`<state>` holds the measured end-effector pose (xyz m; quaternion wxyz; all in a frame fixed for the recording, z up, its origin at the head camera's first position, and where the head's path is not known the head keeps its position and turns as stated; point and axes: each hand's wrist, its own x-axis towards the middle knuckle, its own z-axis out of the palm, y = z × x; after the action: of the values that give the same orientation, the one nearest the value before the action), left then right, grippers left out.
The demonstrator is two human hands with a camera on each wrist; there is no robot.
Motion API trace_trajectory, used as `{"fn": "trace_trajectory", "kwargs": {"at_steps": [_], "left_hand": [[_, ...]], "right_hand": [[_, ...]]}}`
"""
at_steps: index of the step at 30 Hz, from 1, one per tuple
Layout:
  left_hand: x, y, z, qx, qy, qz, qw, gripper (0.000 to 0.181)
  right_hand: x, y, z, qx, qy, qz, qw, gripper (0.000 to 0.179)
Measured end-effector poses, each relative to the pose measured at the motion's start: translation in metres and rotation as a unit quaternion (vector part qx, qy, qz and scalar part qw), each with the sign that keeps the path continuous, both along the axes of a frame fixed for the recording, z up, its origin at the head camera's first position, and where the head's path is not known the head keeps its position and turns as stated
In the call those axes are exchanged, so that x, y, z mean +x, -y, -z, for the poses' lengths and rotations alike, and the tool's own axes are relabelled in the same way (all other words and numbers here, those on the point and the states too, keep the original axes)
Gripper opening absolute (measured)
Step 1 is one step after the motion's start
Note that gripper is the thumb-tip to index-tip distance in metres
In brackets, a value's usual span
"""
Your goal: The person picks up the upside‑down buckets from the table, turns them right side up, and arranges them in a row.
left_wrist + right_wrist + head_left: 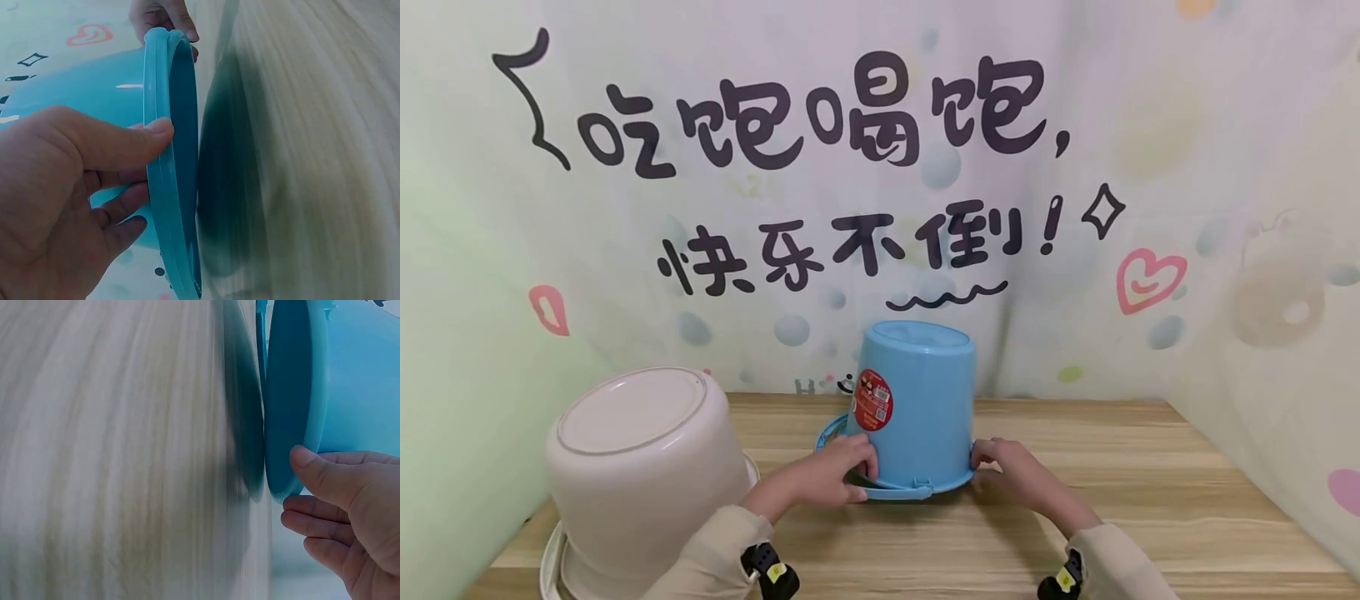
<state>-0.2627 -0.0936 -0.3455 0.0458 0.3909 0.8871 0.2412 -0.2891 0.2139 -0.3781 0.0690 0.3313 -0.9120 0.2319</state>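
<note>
A light blue plastic bucket (925,400) is upside down over the wooden table, with a round red label (873,402) on its side. Its carrying handle (895,493) lies along the rim at the left and front. My left hand (831,471) grips the left of the rim, thumb over the edge and fingers along the outer wall, as the left wrist view shows. On the opposite side, my right hand (1011,471) pinches the rim (320,381) between thumb and fingers. Both wrist views show the dark inside, with the rim's near side raised off the table.
A larger pale pink bucket (647,483), also upside down, stands at the left beside my left forearm. The wooden table (1112,467) reaches back to a printed cloth (1225,150) with large writing, and cloth closes both sides.
</note>
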Motion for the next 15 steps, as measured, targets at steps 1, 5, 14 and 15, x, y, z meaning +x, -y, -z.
{"fn": "trace_trajectory", "kwargs": {"at_steps": [1,5,14,15], "left_hand": [[0.000,0.000,-0.001,0.002,0.002,0.001,1.0000,0.016],[-0.001,0.000,-0.007,0.005,-0.002,0.009,0.9999,0.016],[-0.004,-0.005,-0.023,-0.007,-0.018,0.020,0.9996,0.018],[-0.004,-0.005,-0.025,-0.007,-0.019,0.022,0.9996,0.018]], "right_hand": [[0.000,0.000,0.000,-0.002,-0.002,0.000,1.0000,0.016],[0.002,-0.001,0.000,-0.019,-0.004,0.003,0.9998,0.017],[0.003,-0.006,0.003,-0.055,-0.037,-0.008,0.9978,0.018],[0.003,-0.006,0.003,-0.061,-0.038,-0.009,0.9974,0.018]]}}
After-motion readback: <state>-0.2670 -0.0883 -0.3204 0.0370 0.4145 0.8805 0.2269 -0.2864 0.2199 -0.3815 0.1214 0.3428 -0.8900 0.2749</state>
